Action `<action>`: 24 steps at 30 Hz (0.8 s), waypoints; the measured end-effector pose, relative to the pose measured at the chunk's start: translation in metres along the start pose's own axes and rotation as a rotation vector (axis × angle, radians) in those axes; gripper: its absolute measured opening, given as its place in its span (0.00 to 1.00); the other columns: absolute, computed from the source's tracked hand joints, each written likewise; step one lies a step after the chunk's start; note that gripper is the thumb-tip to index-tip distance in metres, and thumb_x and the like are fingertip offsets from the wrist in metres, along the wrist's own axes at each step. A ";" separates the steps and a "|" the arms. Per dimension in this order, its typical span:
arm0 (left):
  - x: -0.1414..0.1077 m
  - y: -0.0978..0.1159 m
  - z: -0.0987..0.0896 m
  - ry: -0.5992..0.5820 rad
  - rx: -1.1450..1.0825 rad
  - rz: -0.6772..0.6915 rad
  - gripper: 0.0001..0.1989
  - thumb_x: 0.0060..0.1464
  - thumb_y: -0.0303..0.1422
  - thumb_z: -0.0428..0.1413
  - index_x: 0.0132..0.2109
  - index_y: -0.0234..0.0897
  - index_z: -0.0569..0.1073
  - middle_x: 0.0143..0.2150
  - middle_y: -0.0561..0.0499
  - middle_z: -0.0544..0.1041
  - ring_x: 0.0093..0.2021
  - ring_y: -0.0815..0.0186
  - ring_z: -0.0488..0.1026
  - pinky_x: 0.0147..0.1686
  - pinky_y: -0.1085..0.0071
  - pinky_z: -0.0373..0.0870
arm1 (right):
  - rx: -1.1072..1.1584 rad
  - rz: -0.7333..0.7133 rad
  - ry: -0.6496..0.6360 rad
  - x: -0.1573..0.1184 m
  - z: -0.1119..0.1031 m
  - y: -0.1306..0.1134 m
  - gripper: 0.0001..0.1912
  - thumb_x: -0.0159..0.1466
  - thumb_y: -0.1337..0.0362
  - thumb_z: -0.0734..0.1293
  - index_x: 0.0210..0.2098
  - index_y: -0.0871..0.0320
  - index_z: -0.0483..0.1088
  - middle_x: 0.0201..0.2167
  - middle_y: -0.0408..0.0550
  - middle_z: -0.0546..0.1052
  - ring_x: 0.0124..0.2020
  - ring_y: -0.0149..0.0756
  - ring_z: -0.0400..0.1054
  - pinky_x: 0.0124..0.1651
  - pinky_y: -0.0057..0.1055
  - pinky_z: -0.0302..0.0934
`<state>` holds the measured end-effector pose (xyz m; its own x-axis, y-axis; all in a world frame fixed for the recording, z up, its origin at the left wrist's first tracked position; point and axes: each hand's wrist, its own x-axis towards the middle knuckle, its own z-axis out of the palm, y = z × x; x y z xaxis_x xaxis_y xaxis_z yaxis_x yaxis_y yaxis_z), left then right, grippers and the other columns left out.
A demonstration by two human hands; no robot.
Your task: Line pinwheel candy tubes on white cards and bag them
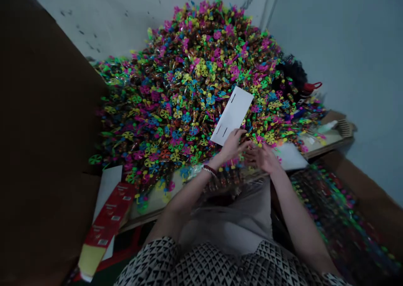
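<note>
A big heap of small candy-filled toys (176,93) in pink, yellow, green and blue covers the table. On its front slope lies a white slotted card (234,114), tilted. My left hand (232,146) is at the card's lower end, fingers apart, with nothing visibly gripped. Close beside it on the right, my right hand (262,156) has bent fingers near several small toys at the heap's front edge; blur and dim light hide what they hold, if anything. Another white card (291,156) lies to the right of my right hand.
Red printed cardboard (108,214) leans at the table's front left, beside a large brown box (47,130). A box of packed toys (343,210) stands at the lower right. A dark fluffy item (291,74) and a white bottle (327,127) are at the heap's right.
</note>
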<state>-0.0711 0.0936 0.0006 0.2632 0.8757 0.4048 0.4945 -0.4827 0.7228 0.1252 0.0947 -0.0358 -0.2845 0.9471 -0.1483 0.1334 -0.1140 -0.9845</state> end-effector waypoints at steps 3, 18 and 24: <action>0.021 -0.022 0.002 -0.273 -0.021 -0.091 0.30 0.52 0.48 0.58 0.55 0.31 0.68 0.55 0.35 0.70 0.55 0.52 0.66 0.56 0.58 0.61 | 0.121 0.145 -0.075 0.009 0.003 0.019 0.29 0.48 0.59 0.73 0.48 0.55 0.65 0.33 0.46 0.78 0.32 0.37 0.74 0.33 0.35 0.70; 0.049 -0.071 0.023 -0.672 -0.558 -0.297 0.19 0.44 0.42 0.63 0.37 0.29 0.78 0.32 0.49 0.77 0.30 0.71 0.69 0.33 0.74 0.65 | -0.405 -0.445 0.503 0.036 -0.016 -0.034 0.17 0.61 0.59 0.63 0.48 0.57 0.67 0.32 0.44 0.76 0.31 0.33 0.70 0.38 0.31 0.65; 0.042 -0.067 0.020 -0.486 -0.667 -0.275 0.22 0.49 0.46 0.59 0.42 0.30 0.79 0.35 0.47 0.78 0.34 0.69 0.71 0.35 0.73 0.66 | -0.834 -0.514 0.700 -0.014 0.022 0.002 0.15 0.67 0.57 0.59 0.40 0.57 0.75 0.35 0.50 0.76 0.40 0.39 0.65 0.48 0.37 0.59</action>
<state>-0.0764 0.1634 -0.0426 0.6052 0.7961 -0.0067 0.0439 -0.0250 0.9987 0.1089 0.0751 -0.0377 0.0575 0.8120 0.5808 0.8019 0.3089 -0.5113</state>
